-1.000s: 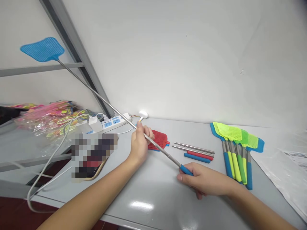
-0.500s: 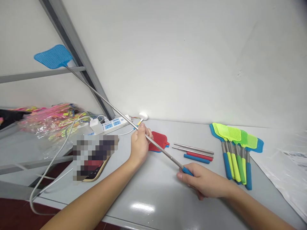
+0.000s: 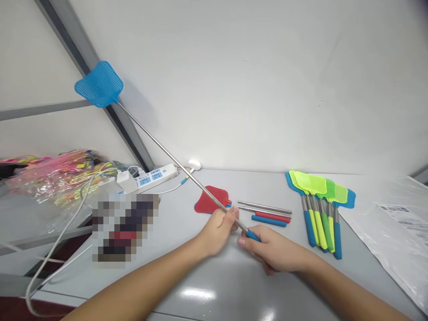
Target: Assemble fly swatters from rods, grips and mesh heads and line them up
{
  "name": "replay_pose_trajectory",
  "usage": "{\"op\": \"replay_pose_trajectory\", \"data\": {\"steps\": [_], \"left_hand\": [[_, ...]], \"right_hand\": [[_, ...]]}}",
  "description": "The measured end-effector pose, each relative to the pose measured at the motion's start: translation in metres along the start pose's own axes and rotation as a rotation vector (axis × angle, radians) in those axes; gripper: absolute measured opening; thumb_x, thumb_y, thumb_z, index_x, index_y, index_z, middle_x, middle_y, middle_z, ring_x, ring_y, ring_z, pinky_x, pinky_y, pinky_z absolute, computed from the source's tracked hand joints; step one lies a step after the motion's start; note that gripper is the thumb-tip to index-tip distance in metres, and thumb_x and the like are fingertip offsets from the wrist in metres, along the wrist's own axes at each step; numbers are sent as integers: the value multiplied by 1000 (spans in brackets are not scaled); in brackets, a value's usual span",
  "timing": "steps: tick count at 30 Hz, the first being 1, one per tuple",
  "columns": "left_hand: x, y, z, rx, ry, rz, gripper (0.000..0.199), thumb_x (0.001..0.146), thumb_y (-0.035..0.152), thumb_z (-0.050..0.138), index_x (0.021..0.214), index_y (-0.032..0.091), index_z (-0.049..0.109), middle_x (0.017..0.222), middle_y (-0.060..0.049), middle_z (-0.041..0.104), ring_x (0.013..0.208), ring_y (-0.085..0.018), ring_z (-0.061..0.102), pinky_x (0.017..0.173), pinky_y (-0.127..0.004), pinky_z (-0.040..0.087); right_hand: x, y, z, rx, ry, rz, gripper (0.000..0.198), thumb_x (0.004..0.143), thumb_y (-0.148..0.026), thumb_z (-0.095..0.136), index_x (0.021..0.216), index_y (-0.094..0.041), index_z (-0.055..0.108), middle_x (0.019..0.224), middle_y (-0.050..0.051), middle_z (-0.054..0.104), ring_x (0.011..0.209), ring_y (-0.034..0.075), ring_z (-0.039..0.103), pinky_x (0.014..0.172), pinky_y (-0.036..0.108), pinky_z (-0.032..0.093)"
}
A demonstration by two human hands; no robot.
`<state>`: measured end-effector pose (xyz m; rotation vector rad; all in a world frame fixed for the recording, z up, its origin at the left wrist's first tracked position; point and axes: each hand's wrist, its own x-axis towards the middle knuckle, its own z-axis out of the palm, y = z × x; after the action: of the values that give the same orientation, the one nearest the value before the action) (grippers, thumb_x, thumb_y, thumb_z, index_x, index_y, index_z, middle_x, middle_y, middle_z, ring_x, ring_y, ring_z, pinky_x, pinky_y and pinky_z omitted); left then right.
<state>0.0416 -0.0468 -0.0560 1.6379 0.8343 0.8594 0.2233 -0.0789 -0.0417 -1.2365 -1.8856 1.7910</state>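
A blue fly swatter (image 3: 100,84) with a long metal rod slants from upper left down to both my hands. My right hand (image 3: 272,249) is closed around its blue handle. Just above that, my left hand (image 3: 220,227) grips the lower part of the rod, fingers wrapped round it. Behind the rod a red swatter head (image 3: 212,199) lies on the table, with a bit of blue showing beneath it. To its right lie metal rods (image 3: 265,207), a red handle (image 3: 272,216) and a blue handle (image 3: 269,221).
Several assembled swatters (image 3: 321,209) with green, yellow and blue heads lie fanned at the right, beside a white plastic bag (image 3: 391,232). A power strip (image 3: 157,177), white cables and a blurred phone-like object (image 3: 127,232) are at left. Bagged colourful items (image 3: 63,178) sit beyond them.
My left hand has slid down the rod, close to my right hand. The swatter head has moved right in view and tilted. My right hand still holds the handle.
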Motion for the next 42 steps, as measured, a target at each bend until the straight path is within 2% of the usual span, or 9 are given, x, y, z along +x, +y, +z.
{"op": "replay_pose_trajectory", "data": {"steps": [3, 12, 15, 19, 23, 26, 28, 36, 42], "left_hand": [[4, -1, -8, 1, 44, 68, 57, 96, 60, 24, 59, 20, 37, 53, 4, 29, 52, -11, 28, 51, -28, 23], [24, 16, -60, -305, 659, 305, 50, 97, 54, 35, 59, 20, 40, 53, 4, 31, 47, -11, 29, 49, -26, 31], [30, 24, -80, -292, 748, 342, 44, 94, 50, 45, 62, 20, 43, 55, 4, 34, 47, -10, 31, 47, -23, 32], [30, 28, -80, -251, 740, 363, 44, 94, 50, 45, 63, 20, 44, 52, 5, 31, 46, -9, 30, 45, -22, 29], [17, 19, -42, -107, 680, 228, 51, 92, 53, 48, 56, 20, 35, 52, 5, 27, 46, -9, 28, 44, -24, 24], [6, 6, -9, -14, 189, 81, 51, 94, 53, 42, 56, 19, 40, 53, 3, 38, 51, -11, 35, 51, -26, 30], [5, 0, 0, -61, 78, 62, 56, 96, 54, 36, 52, 19, 37, 50, 2, 36, 51, -12, 35, 52, -27, 29], [28, 35, -82, -379, 863, 514, 51, 96, 55, 34, 59, 21, 45, 47, 4, 34, 45, -11, 34, 56, -28, 39], [26, 56, -117, -263, 989, 641, 46, 98, 44, 34, 60, 21, 46, 44, 5, 35, 41, -11, 33, 53, -28, 41]], "right_hand": [[-1, 1, -4, 48, -25, 0, 41, 93, -54, 46, 69, -21, 39, 49, -10, 34, 37, 7, 44, 40, 19, 37], [-7, -5, -10, 21, -85, 95, 36, 91, -54, 49, 77, -20, 48, 65, -6, 46, 45, 8, 53, 35, 16, 29], [-9, -6, -10, -15, -70, 111, 35, 91, -53, 48, 81, -20, 51, 68, -5, 48, 46, 7, 53, 36, 16, 31], [-12, -6, -10, -57, -77, 127, 35, 92, -53, 46, 87, -20, 55, 62, -5, 48, 47, 8, 53, 37, 16, 32], [-7, -2, -7, 13, -44, 87, 37, 92, -56, 45, 82, -20, 49, 55, -8, 40, 43, 9, 50, 36, 17, 34], [-1, 0, -7, 152, -11, 2, 39, 91, -58, 45, 77, -22, 41, 49, -12, 30, 37, 6, 34, 41, 19, 41], [0, -1, -8, 191, -46, -15, 41, 90, -59, 47, 74, -22, 39, 47, -13, 26, 37, 5, 27, 42, 20, 43], [-15, -10, -19, -139, -120, 84, 32, 93, -48, 48, 79, -19, 54, 61, -6, 48, 48, 7, 53, 51, 20, 37], [-18, -13, -20, -228, -143, 120, 32, 92, -47, 47, 80, -19, 57, 61, -5, 50, 49, 8, 52, 52, 21, 39]]}}
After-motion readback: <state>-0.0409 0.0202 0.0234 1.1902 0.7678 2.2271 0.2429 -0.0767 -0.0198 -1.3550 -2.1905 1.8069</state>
